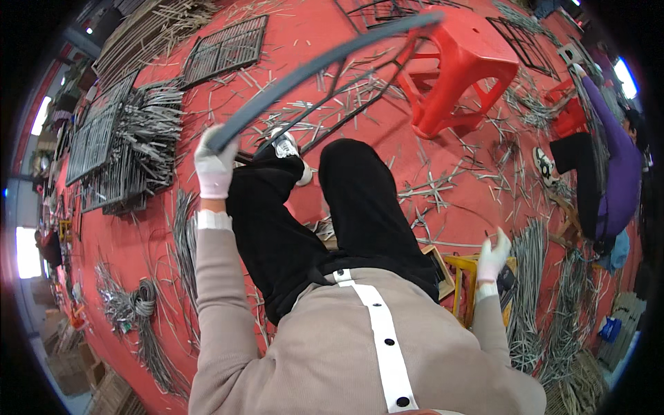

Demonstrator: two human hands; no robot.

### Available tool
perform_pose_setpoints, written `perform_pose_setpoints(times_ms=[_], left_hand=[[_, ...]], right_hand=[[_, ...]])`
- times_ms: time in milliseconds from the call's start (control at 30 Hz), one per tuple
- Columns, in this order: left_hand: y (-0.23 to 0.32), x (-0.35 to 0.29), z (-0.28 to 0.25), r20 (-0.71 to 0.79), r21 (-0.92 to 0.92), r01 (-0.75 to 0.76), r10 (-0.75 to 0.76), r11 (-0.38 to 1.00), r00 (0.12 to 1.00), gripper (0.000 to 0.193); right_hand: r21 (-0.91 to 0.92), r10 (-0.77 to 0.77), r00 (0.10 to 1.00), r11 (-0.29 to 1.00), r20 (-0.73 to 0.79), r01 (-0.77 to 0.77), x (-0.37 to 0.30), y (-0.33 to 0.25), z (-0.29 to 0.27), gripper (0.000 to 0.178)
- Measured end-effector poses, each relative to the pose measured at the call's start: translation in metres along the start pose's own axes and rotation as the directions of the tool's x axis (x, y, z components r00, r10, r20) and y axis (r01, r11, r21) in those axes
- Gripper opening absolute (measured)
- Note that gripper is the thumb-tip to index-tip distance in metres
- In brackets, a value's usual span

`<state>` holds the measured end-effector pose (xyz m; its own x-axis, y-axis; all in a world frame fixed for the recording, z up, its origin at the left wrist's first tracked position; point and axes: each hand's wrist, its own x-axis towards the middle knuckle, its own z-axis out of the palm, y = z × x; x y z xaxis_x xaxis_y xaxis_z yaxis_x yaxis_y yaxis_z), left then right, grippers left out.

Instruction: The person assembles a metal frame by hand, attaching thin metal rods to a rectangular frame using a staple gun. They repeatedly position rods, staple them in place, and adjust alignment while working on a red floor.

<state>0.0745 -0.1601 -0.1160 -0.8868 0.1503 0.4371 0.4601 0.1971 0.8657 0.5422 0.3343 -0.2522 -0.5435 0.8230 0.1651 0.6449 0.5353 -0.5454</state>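
My left hand (216,162), in a white glove, is closed around the near end of a dark grey metal frame (315,63). The frame is held up at a slant, its far end reaching toward a red plastic stool (460,66). Thin cross pieces run below its thick upper bar. Out to the right, my gloved right hand (494,257) is curled above a yellow metal stand (467,277). A thin short bit shows at its fingertips, too small to name.
Woven frames (128,145) with loose grey strips are stacked at the left. A bundle of grey strips (527,290) lies on the red floor beside my right hand. Cut strips are scattered ahead. Another person in purple (618,173) sits at the right.
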Motion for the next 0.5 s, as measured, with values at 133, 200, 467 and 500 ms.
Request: perform_pose_setpoints(times_ms=[133,200,467,500], left_hand=[[-0.011,-0.082,-0.009,0.110,0.090,0.038,-0.048,0.995,0.993,0.042],[-0.020,-0.123,-0.011,0.226,0.238,0.022,-0.077,0.971,0.971,0.037],[-0.038,-0.182,0.051,0.035,0.372,-0.076,0.068,0.925,0.997,0.031],[-0.036,-0.181,0.054,0.116,0.377,-0.073,0.031,0.923,0.993,0.031]], right_hand=[[0.827,0.000,0.933,0.464,0.359,-0.318,0.068,-0.150,0.064,0.051],[0.832,-0.025,0.833,-0.038,0.552,-0.553,0.088,-0.211,0.095,0.055],[0.680,-0.184,0.731,-0.275,0.657,-0.680,0.192,-0.305,0.146,0.038],[0.726,-0.203,0.734,-0.126,0.648,-0.676,0.193,-0.312,0.144,0.037]])
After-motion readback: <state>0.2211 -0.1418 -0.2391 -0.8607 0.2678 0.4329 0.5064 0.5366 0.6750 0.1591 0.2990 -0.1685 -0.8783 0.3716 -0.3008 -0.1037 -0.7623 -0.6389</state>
